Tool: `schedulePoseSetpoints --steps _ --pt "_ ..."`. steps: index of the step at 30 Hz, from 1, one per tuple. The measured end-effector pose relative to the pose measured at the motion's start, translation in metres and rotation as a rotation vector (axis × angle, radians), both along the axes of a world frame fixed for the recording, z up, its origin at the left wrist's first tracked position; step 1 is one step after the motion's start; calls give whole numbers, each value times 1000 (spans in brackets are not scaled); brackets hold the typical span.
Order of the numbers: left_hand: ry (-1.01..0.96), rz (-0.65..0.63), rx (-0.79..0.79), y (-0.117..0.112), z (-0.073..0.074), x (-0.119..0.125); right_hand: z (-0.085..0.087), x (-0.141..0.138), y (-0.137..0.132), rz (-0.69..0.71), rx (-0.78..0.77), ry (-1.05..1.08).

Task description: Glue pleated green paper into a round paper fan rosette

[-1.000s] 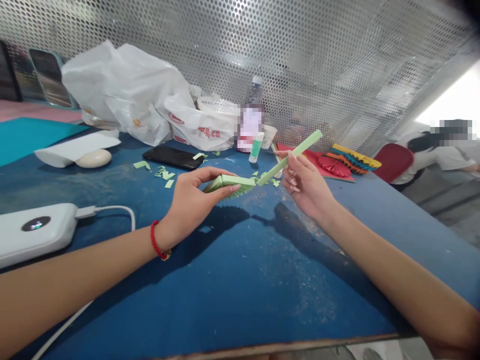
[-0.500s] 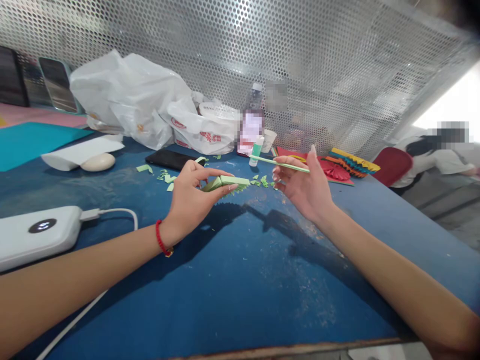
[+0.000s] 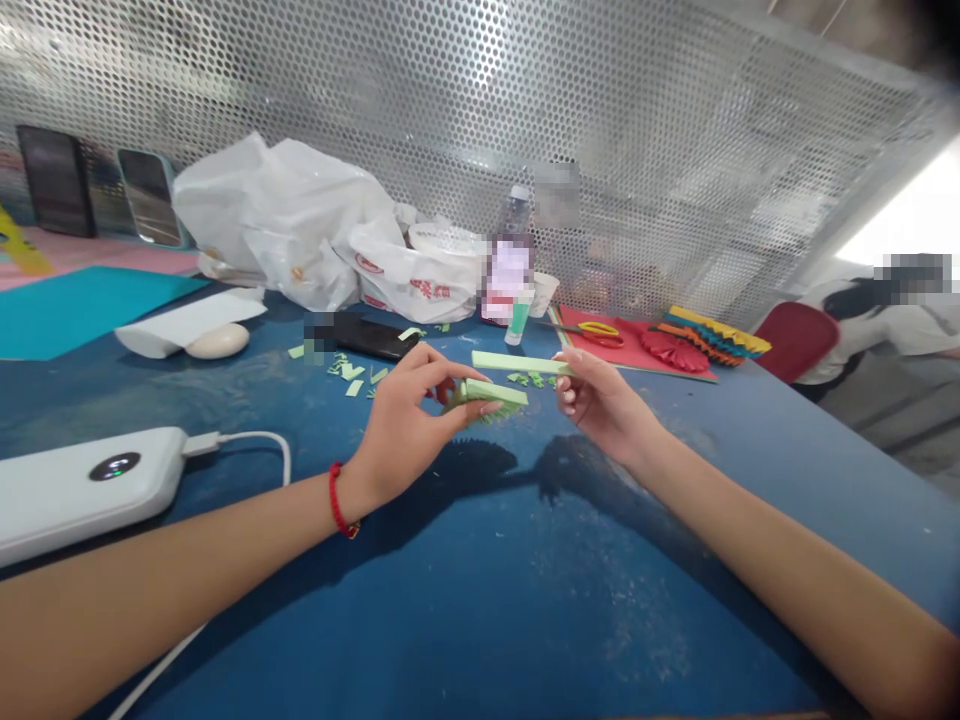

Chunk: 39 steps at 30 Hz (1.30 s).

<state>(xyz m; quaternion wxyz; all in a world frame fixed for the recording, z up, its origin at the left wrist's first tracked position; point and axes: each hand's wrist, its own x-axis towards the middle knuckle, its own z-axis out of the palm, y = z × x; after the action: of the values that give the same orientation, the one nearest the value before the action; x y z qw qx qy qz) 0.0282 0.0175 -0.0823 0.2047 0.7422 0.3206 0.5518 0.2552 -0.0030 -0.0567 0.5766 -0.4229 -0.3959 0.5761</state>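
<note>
My left hand (image 3: pixel 409 425) pinches a folded stack of light green paper (image 3: pixel 487 395) with a jagged lower edge, held just above the blue table (image 3: pixel 480 600). My right hand (image 3: pixel 600 400) grips one end of a long narrow green paper strip (image 3: pixel 514 362). The strip lies level and points left, just above the folded stack. A red cord bracelet (image 3: pixel 335 500) circles my left wrist. Small green paper scraps (image 3: pixel 352 375) lie on the table beyond my hands.
A white power bank (image 3: pixel 75 490) with a cable lies at the left. A black phone (image 3: pixel 371 335), white plastic bags (image 3: pixel 300 230), a bottle (image 3: pixel 510 255), a glue tube (image 3: pixel 516 318), scissors (image 3: pixel 600 330) on red paper and colourful folded fans (image 3: pixel 712 335) sit behind. A perforated metal screen backs the table. A person sits at the far right.
My right hand has swung the green strip from pointing up and right to lying level, pointing left over the folded stack. The left hand has kept its hold.
</note>
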Motion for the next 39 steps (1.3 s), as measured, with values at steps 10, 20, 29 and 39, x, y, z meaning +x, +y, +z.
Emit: schedulePoseSetpoints --steps 10,20,29,39 --pt "64 45 16 2 -1 -3 -27 -11 -2 8 -56 16" --pt "11 10 -5 3 -4 -4 -26 -14 -4 -60 -47 -13" --pt "-26 10 -53 3 -3 -3 -26 -13 -2 -43 -56 -12" --pt "-17 4 -69 3 -1 -3 -24 -14 -4 -35 -54 -55"
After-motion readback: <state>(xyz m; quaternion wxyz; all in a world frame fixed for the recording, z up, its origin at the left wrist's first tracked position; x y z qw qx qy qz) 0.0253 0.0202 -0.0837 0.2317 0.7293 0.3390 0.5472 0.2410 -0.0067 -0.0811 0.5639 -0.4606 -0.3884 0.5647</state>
